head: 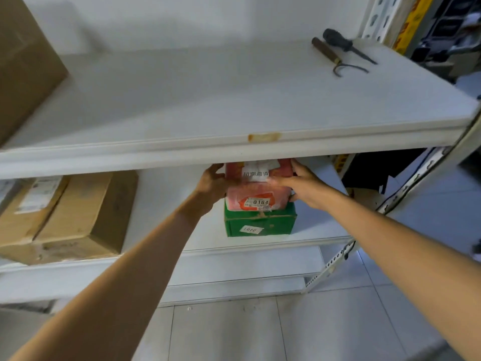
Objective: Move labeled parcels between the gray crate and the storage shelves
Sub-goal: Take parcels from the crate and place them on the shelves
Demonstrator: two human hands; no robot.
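The red parcel (253, 190) bears white labels (256, 174), one reading 0164.

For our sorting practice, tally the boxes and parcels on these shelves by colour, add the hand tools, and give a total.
Brown cardboard boxes: 3
Green box: 1
Red parcel: 1
Hand tools: 2
Total: 7
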